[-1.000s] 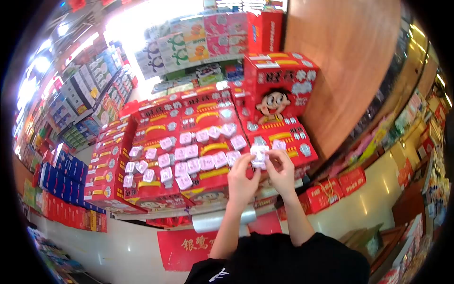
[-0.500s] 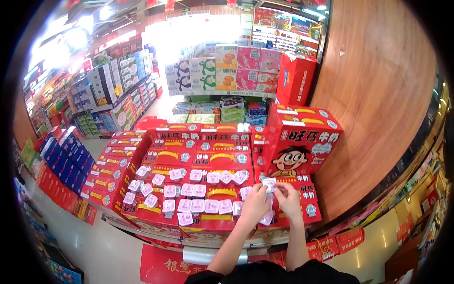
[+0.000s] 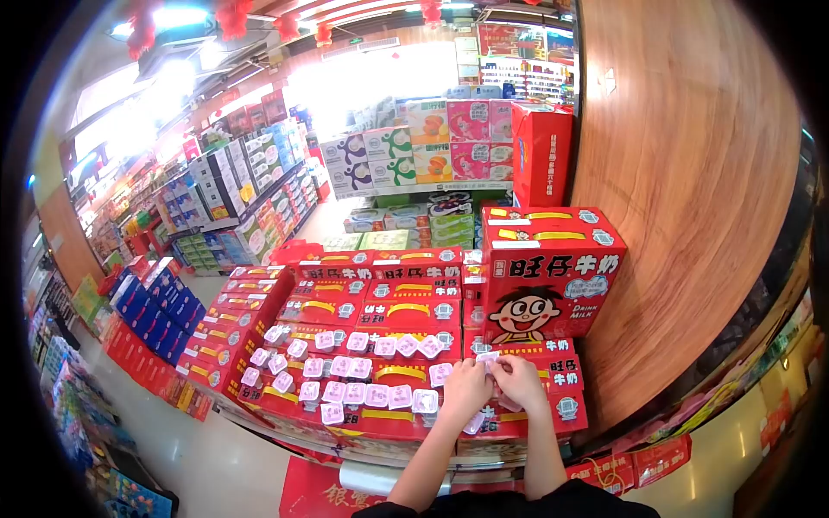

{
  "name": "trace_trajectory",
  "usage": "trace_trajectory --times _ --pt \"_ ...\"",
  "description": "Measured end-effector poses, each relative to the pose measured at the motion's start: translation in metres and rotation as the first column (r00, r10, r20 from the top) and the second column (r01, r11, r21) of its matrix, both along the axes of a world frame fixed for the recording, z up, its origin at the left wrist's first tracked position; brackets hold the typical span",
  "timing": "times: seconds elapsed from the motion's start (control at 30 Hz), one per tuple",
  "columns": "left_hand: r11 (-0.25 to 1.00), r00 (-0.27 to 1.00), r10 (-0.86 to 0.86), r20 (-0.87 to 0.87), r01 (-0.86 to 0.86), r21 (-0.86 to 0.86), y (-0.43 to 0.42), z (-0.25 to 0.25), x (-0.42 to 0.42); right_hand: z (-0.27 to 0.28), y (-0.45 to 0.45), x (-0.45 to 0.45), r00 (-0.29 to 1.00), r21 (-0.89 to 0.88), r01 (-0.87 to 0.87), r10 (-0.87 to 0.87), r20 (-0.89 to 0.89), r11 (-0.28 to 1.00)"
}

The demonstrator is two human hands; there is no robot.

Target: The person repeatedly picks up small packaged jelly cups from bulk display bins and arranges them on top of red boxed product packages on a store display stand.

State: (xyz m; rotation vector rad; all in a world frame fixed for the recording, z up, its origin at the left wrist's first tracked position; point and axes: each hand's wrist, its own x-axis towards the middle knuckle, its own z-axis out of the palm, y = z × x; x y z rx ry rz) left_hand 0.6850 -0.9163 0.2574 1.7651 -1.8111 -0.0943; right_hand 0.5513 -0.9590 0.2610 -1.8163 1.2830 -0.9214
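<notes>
My left hand (image 3: 467,388) and my right hand (image 3: 519,384) are close together over the front right of the red milk cartons. Between their fingertips is a small square cup with a pink-printed lid (image 3: 489,356), pinched from both sides and partly covered by the fingers. Another cup (image 3: 474,423) lies beneath my left wrist, and one more (image 3: 508,402) shows partly between the hands. To the left, several similar cups (image 3: 376,394) lie in loose rows across the red carton tops (image 3: 393,310). The nearest to my left hand is a single cup (image 3: 440,374).
A tall red milk carton (image 3: 553,276) stands upright just beyond my right hand, beside a wooden panel (image 3: 682,173). Yellow handles (image 3: 403,373) cross the carton tops. Stacked drink boxes (image 3: 429,142) stand behind, and blue boxes (image 3: 155,306) are at left.
The view has shifted, so the display sits lower and the left-hand cartons further right. Both hands stay together at the same cup, with my right hand closer to my left.
</notes>
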Motion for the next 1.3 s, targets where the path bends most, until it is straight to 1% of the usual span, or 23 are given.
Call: trace_trajectory --times 0.07,0.17,0.2,0.3,0.33,0.43,0.57,0.6,0.67,0.7,0.73,0.77,0.8,0.83,0.97,1.0,1.1,1.13,1.17,1.2,1.23,1.27,1.3 --pt "1.000 0.999 0.020 0.024 -0.020 -0.014 -0.003 -0.005 -0.003 0.001 -0.002 -0.002 0.999 0.055 -0.011 0.013 -0.038 0.998" --pt "0.998 0.997 0.067 0.040 -0.067 -0.019 -0.002 0.000 -0.009 0.004 -0.003 -0.005 1.000 -0.012 -0.013 0.013 -0.027 1.000" --pt "0.996 0.995 0.092 0.040 -0.093 0.017 0.001 0.008 -0.011 0.005 -0.002 -0.006 1.000 -0.052 0.008 -0.009 -0.011 0.999" --pt "0.988 0.987 0.154 0.048 -0.155 0.012 0.007 0.016 -0.016 -0.002 -0.005 -0.012 0.999 -0.072 -0.014 0.017 0.031 0.997" --pt "0.986 0.985 0.168 0.041 -0.166 -0.029 0.010 0.018 -0.018 0.006 -0.001 -0.016 1.000 -0.083 0.001 -0.002 -0.023 0.997" --pt "0.976 0.981 0.194 -0.021 -0.195 -0.101 0.022 0.024 -0.021 0.016 0.008 -0.029 1.000 -0.121 0.015 -0.015 -0.003 0.993" --pt "0.958 0.948 0.280 -0.149 -0.286 -0.019 0.046 0.039 -0.027 0.016 0.017 -0.042 0.995 -0.245 -0.042 0.064 0.079 0.969" --pt "0.956 0.954 0.265 -0.140 -0.280 -0.093 0.051 0.033 -0.026 0.022 0.023 -0.043 0.989 -0.233 -0.057 0.087 0.120 0.971" --pt "0.952 0.935 0.269 -0.233 -0.295 -0.085 0.065 0.036 -0.029 0.037 0.038 -0.044 0.969 -0.205 -0.084 0.128 0.212 0.975" --pt "0.951 0.923 0.268 -0.276 -0.300 -0.080 0.072 0.037 -0.029 0.033 0.041 -0.042 0.963 -0.208 -0.104 0.151 0.225 0.973" --pt "0.944 0.929 0.246 -0.277 -0.294 -0.151 0.079 0.035 -0.029 0.028 0.044 -0.040 0.956 -0.211 -0.122 0.172 0.237 0.970" --pt "0.946 0.917 0.234 -0.323 -0.291 -0.140 0.086 0.036 -0.028 0.025 0.047 -0.038 0.950 -0.216 -0.139 0.192 0.247 0.966" --pt "0.948 0.902 0.222 -0.371 -0.288 -0.133 0.095 0.039 -0.028 0.031 0.052 -0.035 0.942 -0.294 -0.144 0.222 0.252 0.945" --pt "0.949 0.882 0.210 -0.422 -0.287 -0.129 0.104 0.042 -0.027 0.034 0.058 -0.031 0.935 -0.303 -0.167 0.248 0.254 0.938" --pt "0.921 0.816 0.250 -0.521 -0.367 -0.132 0.145 0.048 -0.016 0.040 0.082 -0.012 0.890 -0.338 -0.249 0.352 0.290 0.908" --pt "0.914 0.809 0.290 -0.511 -0.393 -0.104 0.156 0.051 -0.013 0.042 0.089 -0.007 0.878 -0.341 -0.266 0.372 0.300 0.902" --pt "0.886 0.759 0.305 -0.575 -0.448 -0.121 0.192 0.053 -0.003 0.043 0.114 0.009 0.855 -0.358 -0.328 0.436 0.282 0.874" --pt "0.871 0.776 0.306 -0.551 -0.462 -0.167 0.205 0.049 0.004 0.046 0.124 0.016 0.845 -0.369 -0.345 0.457 0.278 0.863" --pt "0.861 0.762 0.329 -0.558 -0.485 -0.154 0.219 0.050 0.008 0.050 0.136 0.023 0.836 -0.378 -0.361 0.475 0.275 0.853" --pt "0.850 0.745 0.351 -0.566 -0.507 -0.140 0.235 0.054 0.011 0.053 0.148 0.030 0.826 -0.431 -0.369 0.503 0.253 0.823" --pt "0.838 0.728 0.373 -0.575 -0.530 -0.127 0.252 0.055 0.015 0.056 0.164 0.036 0.801 -0.374 -0.421 0.532 0.275 0.827" --pt "0.819 0.736 0.355 -0.577 -0.542 -0.187 0.267 0.052 0.020 0.059 0.181 0.043 0.774 -0.316 -0.472 0.558 0.299 0.823" --pt "0.807 0.711 0.379 -0.592 -0.567 -0.165 0.285 0.052 0.024 0.061 0.197 0.050 0.746 -0.258 -0.522 0.582 0.323 0.813"
